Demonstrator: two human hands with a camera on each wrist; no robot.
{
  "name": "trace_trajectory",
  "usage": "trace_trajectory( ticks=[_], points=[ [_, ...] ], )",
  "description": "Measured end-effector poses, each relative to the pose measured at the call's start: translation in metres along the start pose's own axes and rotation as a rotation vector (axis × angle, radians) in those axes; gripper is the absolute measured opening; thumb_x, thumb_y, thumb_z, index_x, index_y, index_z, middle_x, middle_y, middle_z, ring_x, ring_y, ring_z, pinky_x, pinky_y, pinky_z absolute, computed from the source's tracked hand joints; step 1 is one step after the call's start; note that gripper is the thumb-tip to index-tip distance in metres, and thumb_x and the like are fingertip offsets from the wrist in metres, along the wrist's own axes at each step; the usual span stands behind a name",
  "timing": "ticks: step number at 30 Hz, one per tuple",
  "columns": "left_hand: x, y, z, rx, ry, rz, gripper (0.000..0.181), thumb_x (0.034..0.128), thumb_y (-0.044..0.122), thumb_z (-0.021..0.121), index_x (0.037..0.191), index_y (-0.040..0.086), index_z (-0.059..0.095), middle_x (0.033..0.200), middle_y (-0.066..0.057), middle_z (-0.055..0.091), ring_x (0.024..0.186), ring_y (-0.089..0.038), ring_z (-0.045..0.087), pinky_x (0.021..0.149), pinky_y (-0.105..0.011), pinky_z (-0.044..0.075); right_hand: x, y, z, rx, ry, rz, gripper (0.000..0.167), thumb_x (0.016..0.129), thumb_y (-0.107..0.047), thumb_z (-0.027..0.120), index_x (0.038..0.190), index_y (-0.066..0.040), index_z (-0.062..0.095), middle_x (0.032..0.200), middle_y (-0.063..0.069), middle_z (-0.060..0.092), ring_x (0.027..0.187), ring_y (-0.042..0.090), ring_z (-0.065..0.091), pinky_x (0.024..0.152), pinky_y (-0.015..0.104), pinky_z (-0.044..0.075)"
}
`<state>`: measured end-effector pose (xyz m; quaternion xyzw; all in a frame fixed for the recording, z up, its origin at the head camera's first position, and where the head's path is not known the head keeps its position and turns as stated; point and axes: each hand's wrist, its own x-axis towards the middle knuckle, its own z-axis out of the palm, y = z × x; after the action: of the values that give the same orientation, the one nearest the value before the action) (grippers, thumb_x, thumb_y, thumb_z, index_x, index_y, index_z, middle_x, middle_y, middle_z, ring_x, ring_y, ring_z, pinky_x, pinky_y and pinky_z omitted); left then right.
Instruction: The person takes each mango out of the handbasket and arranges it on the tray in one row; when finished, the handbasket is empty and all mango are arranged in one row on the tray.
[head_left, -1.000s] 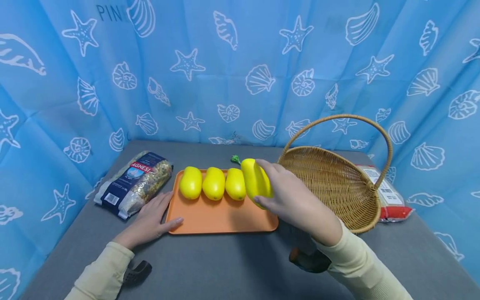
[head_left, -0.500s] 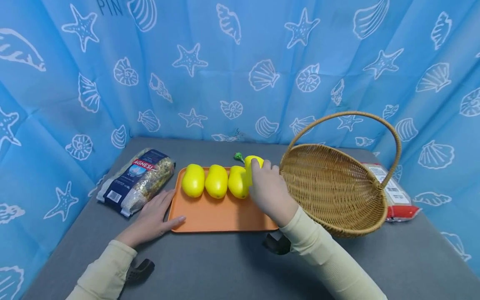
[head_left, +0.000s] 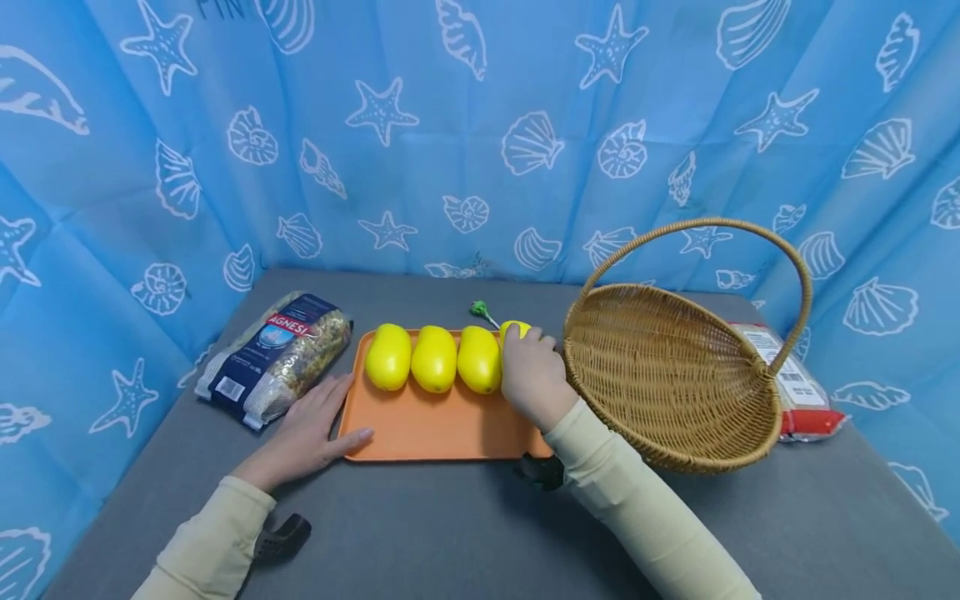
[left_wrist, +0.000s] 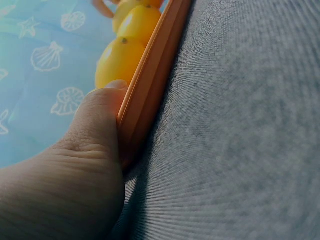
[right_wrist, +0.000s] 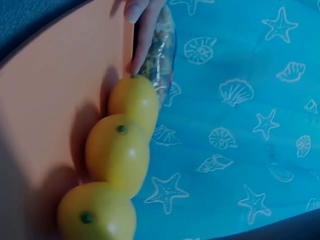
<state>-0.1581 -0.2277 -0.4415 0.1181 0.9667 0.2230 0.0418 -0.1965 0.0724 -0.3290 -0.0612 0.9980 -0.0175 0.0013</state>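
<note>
Three yellow mangoes lie side by side along the back of an orange tray. A fourth mango is at the right end of that row, with my right hand gripping it from above. Most of that mango is hidden by the hand. At the tray's left edge rests my left hand, its fingers extended along the side and its thumb over the front left corner. In the left wrist view the thumb lies against the tray's rim. The right wrist view has the three mangoes in a line.
A wicker basket with a tall handle stands right of the tray. Behind it lies a red and white packet. A bag of Agnesi pasta lies at the left. A small green thing on a thin stem is behind the tray.
My right hand has moved left and down with the fourth mango, bringing it from above the tray to the row's right end. The left hand stays at the tray's edge.
</note>
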Motion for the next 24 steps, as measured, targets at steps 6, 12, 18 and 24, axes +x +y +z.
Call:
trace_trajectory(
  ticks=[6, 12, 18, 24],
  points=[
    [0.001, -0.001, 0.005, 0.006, 0.004, 0.007, 0.102, 0.0819, 0.074, 0.049, 0.153, 0.008, 0.019, 0.157, -0.019, 0.022, 0.143, -0.042, 0.017, 0.110, -0.065, 0.015, 0.009, 0.008, 0.014, 0.045, -0.061, 0.013, 0.038, 0.092, -0.008, 0.053, 0.127, 0.005, 0.046, 0.108, 0.032, 0.051, 0.097, 0.044, 0.053, 0.070, 0.049, 0.055],
    [0.001, 0.000, 0.005, 0.009, -0.003, 0.005, 0.103, 0.0817, 0.075, 0.049, 0.153, 0.007, 0.019, 0.157, -0.019, 0.021, 0.143, -0.042, 0.016, 0.111, -0.065, 0.015, 0.012, 0.013, 0.019, 0.061, -0.077, 0.003, 0.039, 0.092, -0.007, 0.052, 0.128, 0.005, 0.046, 0.109, 0.034, 0.051, 0.098, 0.045, 0.053, 0.071, 0.050, 0.054],
    [0.000, -0.001, 0.003, 0.011, -0.009, 0.004, 0.103, 0.0818, 0.075, 0.048, 0.153, 0.007, 0.019, 0.157, -0.019, 0.020, 0.143, -0.042, 0.016, 0.111, -0.065, 0.015, 0.012, 0.012, 0.022, 0.105, -0.064, 0.009, 0.036, 0.094, -0.009, 0.049, 0.127, 0.004, 0.047, 0.121, 0.036, 0.048, 0.102, 0.047, 0.054, 0.073, 0.053, 0.054],
    [-0.001, 0.000, 0.003, 0.005, -0.009, 0.013, 0.101, 0.0828, 0.074, 0.048, 0.153, 0.007, 0.019, 0.157, -0.019, 0.020, 0.143, -0.042, 0.016, 0.111, -0.065, 0.015, 0.011, 0.012, 0.027, 0.149, -0.036, 0.027, 0.040, 0.092, -0.008, 0.050, 0.129, 0.005, 0.045, 0.120, 0.034, 0.047, 0.100, 0.046, 0.054, 0.070, 0.053, 0.055]
  ],
)
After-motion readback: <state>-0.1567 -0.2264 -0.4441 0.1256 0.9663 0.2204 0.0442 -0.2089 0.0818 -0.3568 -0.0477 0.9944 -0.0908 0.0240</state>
